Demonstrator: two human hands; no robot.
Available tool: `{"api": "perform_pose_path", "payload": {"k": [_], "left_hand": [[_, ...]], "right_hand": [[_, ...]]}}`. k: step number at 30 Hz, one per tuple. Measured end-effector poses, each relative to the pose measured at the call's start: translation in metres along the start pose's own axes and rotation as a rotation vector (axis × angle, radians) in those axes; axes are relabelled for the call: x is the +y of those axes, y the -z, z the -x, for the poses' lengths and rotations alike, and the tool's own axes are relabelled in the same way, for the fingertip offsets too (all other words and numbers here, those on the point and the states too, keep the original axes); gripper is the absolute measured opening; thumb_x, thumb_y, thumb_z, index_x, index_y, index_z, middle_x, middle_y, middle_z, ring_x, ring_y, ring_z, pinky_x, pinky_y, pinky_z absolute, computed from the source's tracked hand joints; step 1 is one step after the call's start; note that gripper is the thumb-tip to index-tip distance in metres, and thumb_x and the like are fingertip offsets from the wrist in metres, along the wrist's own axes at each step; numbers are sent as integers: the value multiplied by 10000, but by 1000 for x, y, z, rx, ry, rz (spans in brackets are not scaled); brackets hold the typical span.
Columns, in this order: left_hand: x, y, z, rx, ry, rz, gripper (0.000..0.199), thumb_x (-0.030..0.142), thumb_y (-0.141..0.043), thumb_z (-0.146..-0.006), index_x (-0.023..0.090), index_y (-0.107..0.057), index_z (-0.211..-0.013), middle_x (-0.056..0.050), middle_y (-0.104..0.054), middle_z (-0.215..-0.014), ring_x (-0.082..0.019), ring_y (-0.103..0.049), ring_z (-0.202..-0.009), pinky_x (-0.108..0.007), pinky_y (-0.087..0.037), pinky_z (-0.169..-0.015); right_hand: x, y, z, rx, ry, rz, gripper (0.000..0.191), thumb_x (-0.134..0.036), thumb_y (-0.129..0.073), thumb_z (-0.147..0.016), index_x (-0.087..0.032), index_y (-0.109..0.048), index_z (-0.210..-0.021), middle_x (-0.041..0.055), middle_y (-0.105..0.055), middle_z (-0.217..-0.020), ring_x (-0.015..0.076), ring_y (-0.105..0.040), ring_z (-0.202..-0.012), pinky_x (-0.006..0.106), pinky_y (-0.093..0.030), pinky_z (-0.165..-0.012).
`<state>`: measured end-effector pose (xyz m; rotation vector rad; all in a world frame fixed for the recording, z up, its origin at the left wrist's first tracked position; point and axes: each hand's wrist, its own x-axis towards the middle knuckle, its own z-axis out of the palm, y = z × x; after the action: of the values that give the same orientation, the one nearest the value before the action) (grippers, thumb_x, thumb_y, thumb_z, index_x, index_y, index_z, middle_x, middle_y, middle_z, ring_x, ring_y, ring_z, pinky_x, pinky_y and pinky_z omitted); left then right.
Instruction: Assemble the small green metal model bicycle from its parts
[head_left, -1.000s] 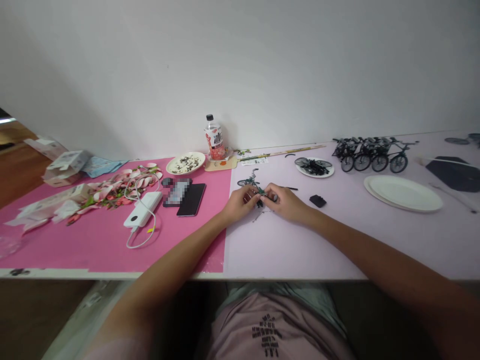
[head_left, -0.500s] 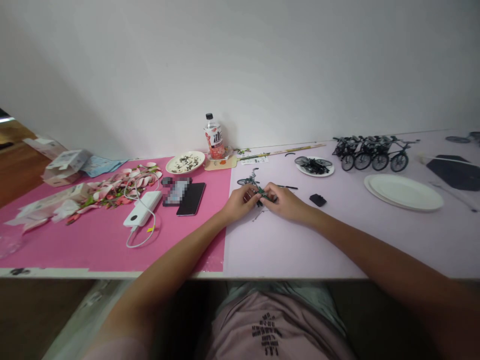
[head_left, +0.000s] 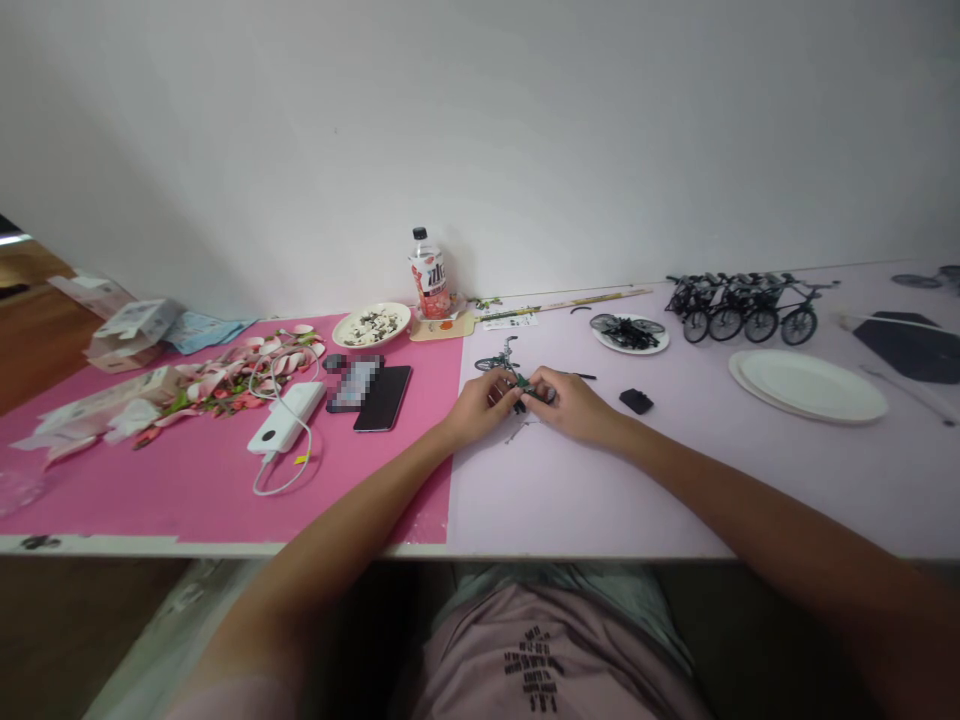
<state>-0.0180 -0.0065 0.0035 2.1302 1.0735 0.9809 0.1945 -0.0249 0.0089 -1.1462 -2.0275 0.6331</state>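
Observation:
Both hands meet over the pale half of the table (head_left: 570, 500). My left hand (head_left: 481, 405) is closed, its thumb and fingers pinching a small dark green model bicycle part (head_left: 527, 386). From the other side my right hand (head_left: 568, 400) grips the same part with fingertips close together; fingers hide much of it. Just behind the hands is a partly built model bicycle (head_left: 495, 358), its handlebar and a wheel showing. Whether it is joined to the green part I cannot tell. A thin dark stick (head_left: 585, 376) lies behind my right hand.
To the right are a black block (head_left: 636, 401), a plate of black parts (head_left: 630, 347), finished model bicycles (head_left: 739, 308) in a row and stacked white plates (head_left: 817, 385). On the left lie a phone (head_left: 383, 398), a white power bank (head_left: 286, 417), petals (head_left: 247, 375) and a bottle (head_left: 430, 280).
Almost nothing differs. Both hands keep their hold on the green part, with at most a tiny shift of the fingers.

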Motion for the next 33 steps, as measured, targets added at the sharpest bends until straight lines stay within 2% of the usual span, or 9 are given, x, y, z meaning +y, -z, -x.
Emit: {"api": "perform_pose_path", "payload": {"k": [27,33], "left_hand": [[3,-2,0,48,31,20,205,344,-646,-908,190,-610,-1040,-1,-654,-760,-145,-613,-645,-267,-498,-629],[0,-2,0,60,28,18,227,373,-640,-917,187,-628,-1045,-23,-681,-808,-149,-621,-662,-269,-501,-623]], "right_hand": [[2,1,-2,18,-7,5,123,-295,-671,-871,-231,-701,-972,39,-715,-886,206,-633,-777,338,-478,-715],[4,1,-3,20,-2,-41,218,-421,-731,-878,-223,-723,-966,48,-722,-884,204,-642,-759,340,-494,-704]]}}
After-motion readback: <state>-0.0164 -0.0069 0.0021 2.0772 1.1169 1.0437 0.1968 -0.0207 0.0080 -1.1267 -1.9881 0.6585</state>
